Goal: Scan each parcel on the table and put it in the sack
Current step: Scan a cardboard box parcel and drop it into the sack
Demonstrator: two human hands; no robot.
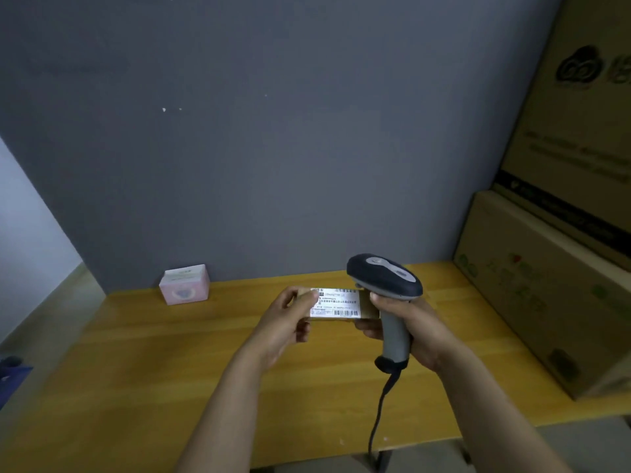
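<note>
At frame centre the left hand [283,322] pinches the small brown white-labelled cardboard parcel [367,307] above the yellow wooden table [170,353], and the right hand [420,332], wrapped round the grey handheld scanner [384,278], should tilt its head onto the barcode [345,313].

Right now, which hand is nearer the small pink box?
Left. The left hand, holding the brown labelled parcel, is right of the pink box; right hand, gripping the grey scanner, farther right.

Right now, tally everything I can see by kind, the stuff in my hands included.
Labelled parcel: 1
Pink box: 1
Barcode scanner: 1
Large cardboard cartons: 2
Total: 5
</note>
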